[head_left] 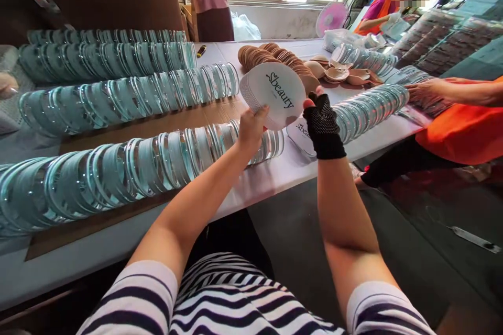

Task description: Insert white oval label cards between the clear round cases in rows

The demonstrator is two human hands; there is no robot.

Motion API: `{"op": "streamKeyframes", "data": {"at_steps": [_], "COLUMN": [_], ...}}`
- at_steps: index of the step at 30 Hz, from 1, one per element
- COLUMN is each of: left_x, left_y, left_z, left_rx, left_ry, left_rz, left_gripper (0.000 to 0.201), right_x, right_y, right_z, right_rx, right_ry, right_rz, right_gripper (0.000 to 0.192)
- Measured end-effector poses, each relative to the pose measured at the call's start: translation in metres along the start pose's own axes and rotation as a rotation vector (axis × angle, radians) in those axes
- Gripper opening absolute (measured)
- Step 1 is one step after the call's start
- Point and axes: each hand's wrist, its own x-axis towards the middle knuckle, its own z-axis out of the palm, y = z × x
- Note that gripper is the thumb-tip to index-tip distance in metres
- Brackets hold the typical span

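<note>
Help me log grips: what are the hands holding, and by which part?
The left hand holds a stack of round white cards by its lower edge. The right hand is beside it; whether that grips cannot be told.

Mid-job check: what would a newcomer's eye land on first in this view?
Probably the stack of white rounded cards printed "beauty", held up by the left hand near the middle of the picture. Just to its right, the right hand stands out in a black fingerless glove. Next come the long rows of clear, shiny round pieces across the picture's left side.
</note>
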Motion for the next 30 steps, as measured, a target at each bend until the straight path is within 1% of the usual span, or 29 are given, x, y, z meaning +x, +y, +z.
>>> {"op": "streamKeyframes", "data": {"at_steps": [2, 4, 6, 7, 8, 9, 10, 11, 12, 13, 14, 16, 17, 18, 20, 21, 23, 26, 28, 30], "left_x": [-0.014, -0.023, -0.029, -0.031, -0.032, -0.032, -0.032, -0.03, -0.027, -0.023, -0.017, -0.004, 0.003, 0.008, 0.015, 0.016, 0.016, 0.012, 0.011, 0.012], "left_y": [0.003, 0.006, 0.008, 0.009, 0.011, 0.013, 0.016, 0.02, 0.025, 0.03, 0.035, 0.044, 0.046, 0.047, 0.046, 0.045, 0.044, 0.047, 0.051, 0.053], "left_z": [-0.009, -0.019, -0.027, -0.031, -0.034, -0.036, -0.037, -0.038, -0.039, -0.038, -0.038, -0.036, -0.035, -0.034, -0.034, -0.035, -0.037, -0.041, -0.043, -0.045], "left_rx": [0.023, 0.073, 0.123, 0.137, 0.139, 0.135, 0.127, 0.112, 0.088, 0.053, 0.012, -0.074, -0.114, -0.148, -0.202, -0.221, -0.243, -0.26, -0.273, -0.282], "left_ry": [-0.039, -0.022, -0.006, -0.017, -0.03, -0.042, -0.043, -0.03, -0.006, 0.03, 0.07, 0.152, 0.189, 0.222, 0.26, 0.272, 0.293, 0.305, 0.301, 0.299], "left_rz": [0.061, 0.117, 0.095, 0.062, 0.033, 0.02, 0.028, 0.048, 0.072, 0.087, 0.087, 0.048, 0.019, -0.011, -0.055, -0.07, -0.091, -0.121, -0.143, -0.159], "left_gripper": [0.012, 0.011, 0.007, 0.007, 0.008, 0.01, 0.011, 0.012, 0.012, 0.012, 0.013, 0.019, 0.025, 0.029, 0.035, 0.036, 0.035, 0.036, 0.035, 0.035], "right_x": [-0.006, -0.021, -0.037, -0.043, -0.047, -0.049, -0.051, -0.053, -0.057, -0.063, -0.071, -0.095, -0.107, -0.119, -0.138, -0.142, -0.143, -0.13, -0.121, -0.118], "right_y": [-0.015, -0.035, -0.053, -0.058, -0.06, -0.06, -0.057, -0.053, -0.049, -0.046, -0.044, -0.046, -0.049, -0.052, -0.061, -0.065, -0.072, -0.078, -0.081, -0.084], "right_z": [0.005, 0.016, 0.028, 0.033, 0.036, 0.036, 0.032, 0.024, 0.012, -0.001, -0.016, -0.041, -0.049, -0.054, -0.055, -0.051, -0.042, -0.032, -0.033, -0.039], "right_rx": [-0.076, -0.109, -0.109, -0.091, -0.062, -0.032, -0.007, 0.005, -0.005, -0.038, -0.09, -0.232, -0.298, -0.357, -0.452, -0.485, -0.527, -0.529, -0.53, -0.539], "right_ry": [-0.003, 0.04, 0.082, 0.097, 0.126, 0.184, 0.27, 0.36, 0.417, 0.416, 0.356, 0.101, -0.031, -0.132, -0.252, -0.291, -0.343, -0.388, -0.393, -0.403], "right_rz": [-0.061, -0.124, -0.135, -0.09, -0.01, 0.088, 0.184, 0.253, 0.286, 0.286, 0.263, 0.208, 0.185, 0.169, 0.152, 0.151, 0.168, 0.179, 0.147, 0.091], "right_gripper": [0.058, 0.059, 0.055, 0.052, 0.049, 0.047, 0.046, 0.046, 0.047, 0.048, 0.048, 0.045, 0.043, 0.043, 0.044, 0.046, 0.048, 0.05, 0.049, 0.047]}}
